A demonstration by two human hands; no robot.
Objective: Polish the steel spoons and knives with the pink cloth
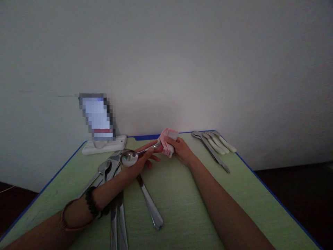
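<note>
A shiny metal spoon [129,158] lies across my left hand [142,160], its bowl toward the wrist and its handle pinched by the thumb. The other left fingers reach out beneath the handle. My right hand [181,148] is closed on a pink and white cloth [168,141], which wraps the end of the spoon's handle. Under and beside my left forearm several metal utensils [114,222] lie in a pile, partly hidden by the arm. One metal handle [151,206] sticks out of it toward the front.
At the right back lie metal spoons [210,151] beside several utensils with white handles [218,144]. A phone [97,116] with a blurred screen stands on a white base [104,145] at the left back. The green table [187,215] has a blue edge and meets a wall.
</note>
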